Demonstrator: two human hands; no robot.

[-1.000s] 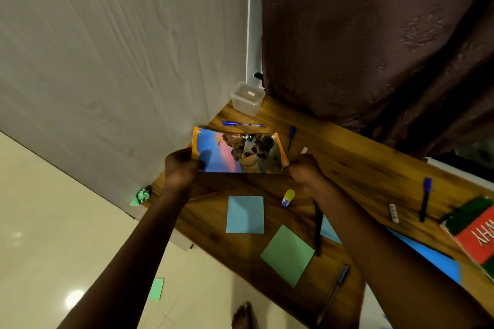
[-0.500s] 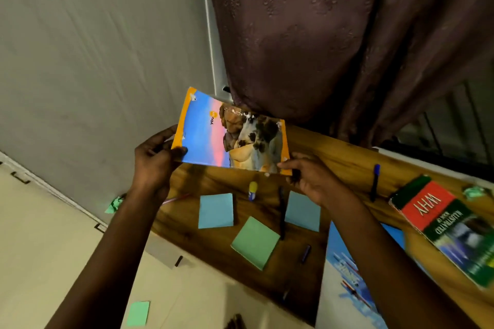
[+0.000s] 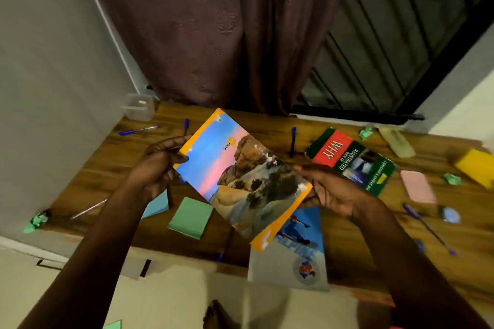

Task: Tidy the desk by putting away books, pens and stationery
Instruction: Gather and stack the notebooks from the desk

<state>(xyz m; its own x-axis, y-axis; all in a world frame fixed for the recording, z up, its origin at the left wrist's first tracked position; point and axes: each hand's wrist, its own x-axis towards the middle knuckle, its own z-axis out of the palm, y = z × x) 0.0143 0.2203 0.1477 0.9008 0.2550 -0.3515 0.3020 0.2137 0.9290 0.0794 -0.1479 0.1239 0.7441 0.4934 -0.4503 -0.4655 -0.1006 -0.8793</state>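
Partly the book [image 3: 240, 176] hides the skier booklet [image 3: 302, 254] beneath.

Two bare forearms enter from the lower corners of the frame, uncovered as far as the left hand [image 3: 157, 165] and the right hand [image 3: 334, 189]. A bare foot [image 3: 215, 314] shows at bottom centre. An orange-red sliver at the lower right edge is too small to identify.

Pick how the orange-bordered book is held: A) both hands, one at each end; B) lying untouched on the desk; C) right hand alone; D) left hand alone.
A: the left hand grips one end of the orange-bordered book and the right hand pinches the opposite end, above the desk.
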